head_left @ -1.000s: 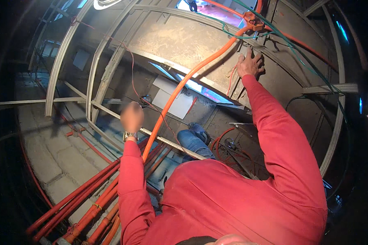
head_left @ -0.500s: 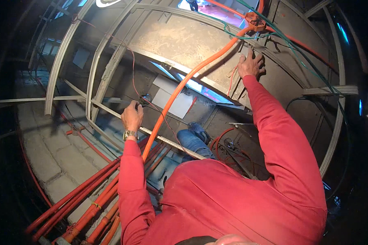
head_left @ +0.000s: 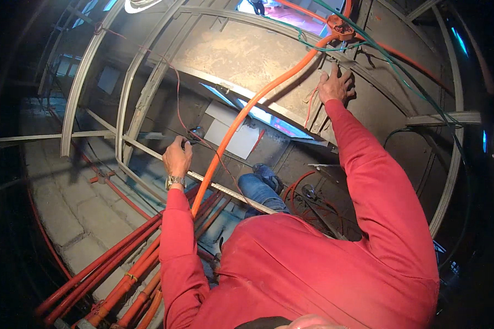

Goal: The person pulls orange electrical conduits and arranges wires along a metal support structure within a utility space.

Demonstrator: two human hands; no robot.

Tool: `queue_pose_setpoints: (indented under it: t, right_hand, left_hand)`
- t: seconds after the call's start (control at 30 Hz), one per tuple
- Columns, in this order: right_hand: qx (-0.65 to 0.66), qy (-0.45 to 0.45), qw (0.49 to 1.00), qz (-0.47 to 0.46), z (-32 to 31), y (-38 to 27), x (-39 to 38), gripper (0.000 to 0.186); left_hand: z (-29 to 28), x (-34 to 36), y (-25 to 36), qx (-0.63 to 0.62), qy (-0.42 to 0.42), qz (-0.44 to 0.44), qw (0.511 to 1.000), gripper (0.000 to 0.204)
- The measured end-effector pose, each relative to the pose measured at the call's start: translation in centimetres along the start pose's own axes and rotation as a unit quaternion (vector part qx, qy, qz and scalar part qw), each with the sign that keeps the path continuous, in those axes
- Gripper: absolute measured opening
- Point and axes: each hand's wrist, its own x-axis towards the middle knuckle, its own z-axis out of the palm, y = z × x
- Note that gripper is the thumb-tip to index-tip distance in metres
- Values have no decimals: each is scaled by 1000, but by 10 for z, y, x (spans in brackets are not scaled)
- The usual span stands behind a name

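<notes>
My left hand (head_left: 177, 159), a metal watch at the wrist, is over a pale metal strip (head_left: 233, 193), fingers curled together; what they hold, if anything, I cannot make out. A thin red wire (head_left: 179, 106) runs just beyond it. My right hand (head_left: 335, 88) lies with fingers apart on the dusty tan panel (head_left: 236, 52), beside a metal channel (head_left: 376, 81) and a short red wire (head_left: 312, 104). A thick orange conduit (head_left: 229, 136) runs between my hands up to an orange junction box (head_left: 341, 27), above my right hand, where green wires (head_left: 368, 38) cross.
Metal framing (head_left: 82, 82) surrounds me. Red and orange pipes (head_left: 127, 282) cross grey blockwork (head_left: 93, 216) at lower left. Below are white sheets (head_left: 237, 140), my jeans-clad leg (head_left: 260, 192) and coiled red hoses (head_left: 299, 183). A person's legs (head_left: 258, 7) show through the top opening.
My left hand, a blur a second ago, now shows distinct curled fingers in about the same place. My right hand and the rest have hardly moved.
</notes>
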Motion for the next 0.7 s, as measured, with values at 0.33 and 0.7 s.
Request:
queue_pose_setpoints:
  t: [0.33,0.7]
  right_hand:
    - [8,-5,1000,-1,0,-1,0,62]
    - [3,2,1000,-4,-2,-2,-1,62]
  left_hand:
    - [0,0,0,11,0,-4,1000,30]
    - [0,0,-1,7,-5,-10,1000,28]
